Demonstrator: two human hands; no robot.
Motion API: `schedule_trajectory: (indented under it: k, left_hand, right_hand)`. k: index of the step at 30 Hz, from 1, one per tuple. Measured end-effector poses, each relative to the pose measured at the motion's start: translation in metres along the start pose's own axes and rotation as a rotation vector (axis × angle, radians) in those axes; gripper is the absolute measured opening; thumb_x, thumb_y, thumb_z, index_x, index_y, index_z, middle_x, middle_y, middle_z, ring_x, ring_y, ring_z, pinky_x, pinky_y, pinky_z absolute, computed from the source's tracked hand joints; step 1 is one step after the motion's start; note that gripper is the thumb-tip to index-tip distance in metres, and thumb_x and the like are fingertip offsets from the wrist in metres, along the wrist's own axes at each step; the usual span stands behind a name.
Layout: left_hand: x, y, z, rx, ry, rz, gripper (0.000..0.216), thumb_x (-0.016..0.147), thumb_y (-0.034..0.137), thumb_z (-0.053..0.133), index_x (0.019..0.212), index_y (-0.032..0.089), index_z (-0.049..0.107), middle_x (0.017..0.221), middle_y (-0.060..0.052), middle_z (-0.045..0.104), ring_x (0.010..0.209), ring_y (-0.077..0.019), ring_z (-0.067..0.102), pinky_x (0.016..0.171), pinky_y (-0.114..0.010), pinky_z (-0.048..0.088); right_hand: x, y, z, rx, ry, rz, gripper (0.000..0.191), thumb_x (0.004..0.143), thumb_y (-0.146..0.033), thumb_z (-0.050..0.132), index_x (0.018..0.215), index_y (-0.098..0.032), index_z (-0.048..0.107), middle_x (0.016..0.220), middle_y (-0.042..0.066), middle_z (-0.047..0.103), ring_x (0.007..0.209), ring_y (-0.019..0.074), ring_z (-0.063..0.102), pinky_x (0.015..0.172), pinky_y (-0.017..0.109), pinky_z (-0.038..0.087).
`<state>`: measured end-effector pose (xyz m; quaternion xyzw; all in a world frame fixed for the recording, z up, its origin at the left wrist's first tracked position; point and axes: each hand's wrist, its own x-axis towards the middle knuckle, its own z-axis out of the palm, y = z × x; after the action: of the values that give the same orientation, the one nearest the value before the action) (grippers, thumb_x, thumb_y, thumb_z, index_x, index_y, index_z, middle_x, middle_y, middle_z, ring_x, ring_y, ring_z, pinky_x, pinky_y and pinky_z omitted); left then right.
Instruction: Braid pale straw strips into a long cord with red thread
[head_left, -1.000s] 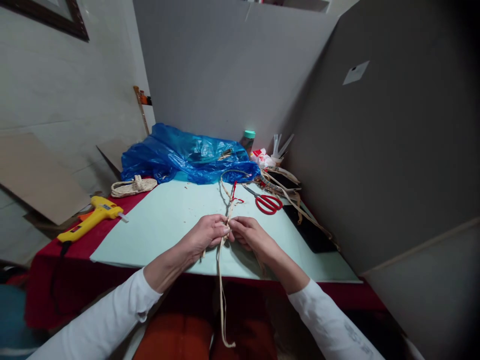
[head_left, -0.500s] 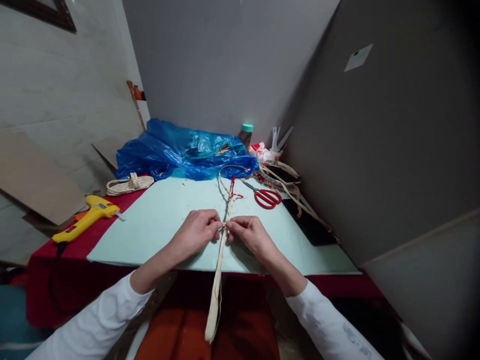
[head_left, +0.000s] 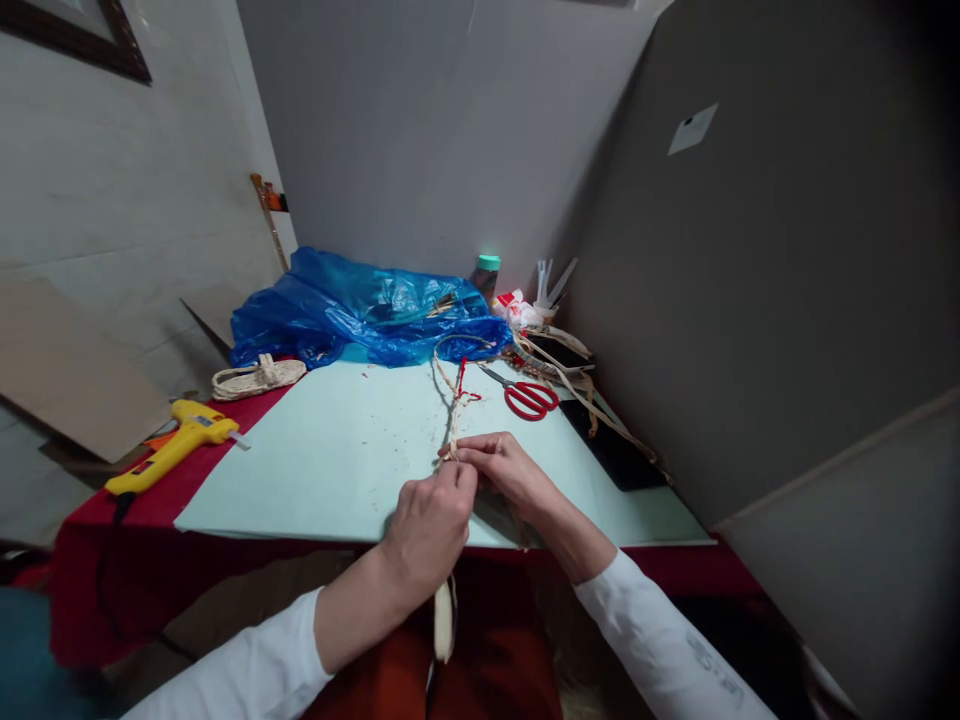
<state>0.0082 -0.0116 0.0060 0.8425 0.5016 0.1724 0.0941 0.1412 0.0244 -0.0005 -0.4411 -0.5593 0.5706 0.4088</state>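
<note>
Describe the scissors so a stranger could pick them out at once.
Start at the pale green mat covering the red table. Near its far right edge, beyond the right hand pinching a straw strip, lie the scissors. Their red handles set them apart from the tan strips heaped beside them.

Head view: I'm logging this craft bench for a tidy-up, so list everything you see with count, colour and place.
straw braid: one, tan, mid mat, tail hanging off near edge
scissors: one, red handles, right of braid
loose strips: several, tan, behind scissors
glue gun: one, yellow, left on cloth
plastic bag: one, blue, at the back
straw coil: one, tan, left of bag
bottle: one, green cap, behind bag
mat: one, pale green, on cloth
cloth: one, red, under mat
left hand: closed on braid
right hand: pinching braid
</note>
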Motion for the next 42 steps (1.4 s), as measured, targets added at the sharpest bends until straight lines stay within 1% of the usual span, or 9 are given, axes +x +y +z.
schedule_trajectory:
  k: [3,7,9,13,19,25,31,35,42]
  left_hand:
    - [-0.002,0.003,-0.002,-0.025,-0.002,-0.006,0.032,0.080,0.002,0.039,0.096,0.012,0.065,0.090,-0.017,0.065,0.074,-0.0257,0.061,0.062,-0.033,0.039]
    - [0.003,-0.018,-0.019,-0.251,0.129,0.043,0.018,0.085,0.028,0.054,0.077,0.019,0.066,0.078,-0.010,0.062,0.078,-0.0246,0.057,0.073,-0.034,0.041]
    - [0.011,-0.033,-0.027,-0.388,0.173,-0.081,0.017,0.083,0.033,0.058,0.077,0.018,0.065,0.080,-0.009,0.062,0.080,-0.0235,0.056,0.077,-0.035,0.041]
    - [0.029,-0.052,-0.029,-0.949,-0.189,-0.143,0.041,0.073,0.026,0.066,0.111,0.016,0.055,0.085,-0.004,0.060,0.074,-0.0181,0.059,0.071,-0.032,0.046]
    - [0.044,-0.056,-0.021,-1.364,-0.525,-0.048,0.024,0.072,0.023,0.069,0.093,0.012,0.061,0.080,-0.002,0.057,0.063,-0.0101,0.053,0.063,-0.025,0.043]
    - [0.049,-0.054,-0.022,-1.424,-0.442,-0.170,0.022,0.074,0.025,0.070,0.089,0.010,0.064,0.075,-0.006,0.065,0.073,-0.0143,0.059,0.076,-0.029,0.045]
    - [0.050,-0.054,-0.020,-1.370,-0.293,-0.353,0.040,0.061,0.019,0.078,0.094,0.009,0.060,0.062,-0.001,0.061,0.050,-0.0073,0.048,0.053,-0.022,0.033]
    - [0.051,-0.053,-0.027,-1.329,-0.324,-0.325,0.041,0.060,0.017,0.075,0.096,0.010,0.057,0.054,0.005,0.053,0.047,-0.0067,0.043,0.049,-0.022,0.029]
    - [0.049,-0.051,-0.027,-1.043,-0.464,-0.268,0.013,0.069,0.022,0.060,0.079,0.015,0.055,0.048,0.006,0.045,0.039,-0.0079,0.040,0.043,-0.022,0.028]
  right_hand:
    - [-0.002,-0.003,-0.001,0.015,-0.014,0.017,0.029,0.074,-0.040,0.066,0.073,-0.012,0.067,0.057,0.000,0.050,0.053,0.0092,0.036,0.050,0.023,0.025]
    - [-0.005,-0.006,-0.001,0.008,-0.028,-0.007,0.029,0.076,-0.038,0.065,0.064,-0.013,0.061,0.052,-0.005,0.039,0.049,0.0067,0.027,0.048,0.022,0.019]
    - [-0.007,-0.007,0.001,-0.007,-0.036,-0.020,0.029,0.079,-0.037,0.062,0.064,-0.013,0.061,0.050,-0.006,0.034,0.048,0.0062,0.022,0.047,0.023,0.015]
    - [-0.008,-0.010,0.004,0.049,-0.070,-0.043,0.025,0.080,-0.037,0.062,0.075,-0.012,0.064,0.057,-0.003,0.048,0.050,0.0069,0.033,0.048,0.021,0.024]
    - [-0.010,-0.015,-0.002,-0.067,-0.055,-0.065,0.023,0.083,-0.037,0.059,0.081,-0.015,0.063,0.074,0.004,0.062,0.070,0.0160,0.055,0.064,0.026,0.041]
    - [-0.008,-0.014,-0.007,-0.125,-0.059,-0.139,0.024,0.089,-0.034,0.050,0.074,-0.017,0.058,0.075,0.003,0.058,0.072,0.0145,0.051,0.071,0.026,0.041]
    - [-0.007,-0.004,-0.006,-0.135,-0.046,-0.123,0.021,0.091,-0.039,0.049,0.093,-0.019,0.055,0.074,0.001,0.057,0.069,0.0136,0.051,0.068,0.024,0.041]
    - [-0.009,-0.003,-0.009,-0.180,-0.064,-0.066,0.026,0.091,-0.039,0.049,0.106,-0.018,0.051,0.071,-0.001,0.057,0.063,0.0123,0.048,0.060,0.023,0.037]
    - [-0.009,0.000,-0.006,-0.332,-0.011,-0.073,0.021,0.090,-0.028,0.047,0.109,-0.018,0.046,0.065,-0.003,0.059,0.061,0.0128,0.050,0.060,0.024,0.036]
